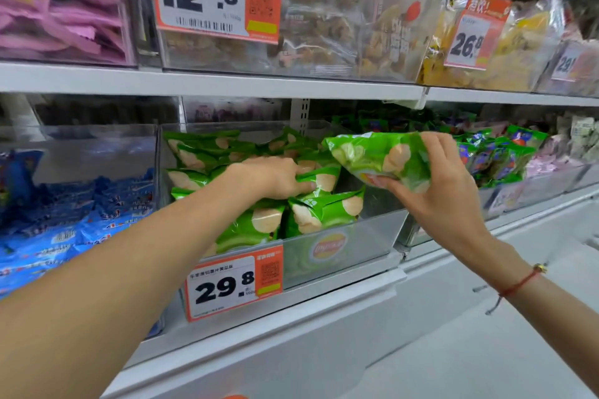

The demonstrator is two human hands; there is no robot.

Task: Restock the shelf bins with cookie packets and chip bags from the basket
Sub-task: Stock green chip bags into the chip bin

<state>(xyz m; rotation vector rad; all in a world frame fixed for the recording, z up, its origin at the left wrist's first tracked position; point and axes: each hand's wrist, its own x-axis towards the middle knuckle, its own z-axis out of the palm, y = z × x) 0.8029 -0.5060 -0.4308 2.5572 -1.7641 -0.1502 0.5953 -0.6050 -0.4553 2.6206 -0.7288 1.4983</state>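
Topping up the green chip bin – partly filled

My right hand (444,191) grips a chip bag (379,155) just above the clear bin (340,246); my left hand (272,176) presses bags already inside – room remains, basket out of view

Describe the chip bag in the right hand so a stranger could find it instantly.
Find the clear bin with the 29.8 price tag on the lower shelf. Above its right end, the right hand holds one green chip bag. Unlike the other green bags, it is in the air, not in the bin.
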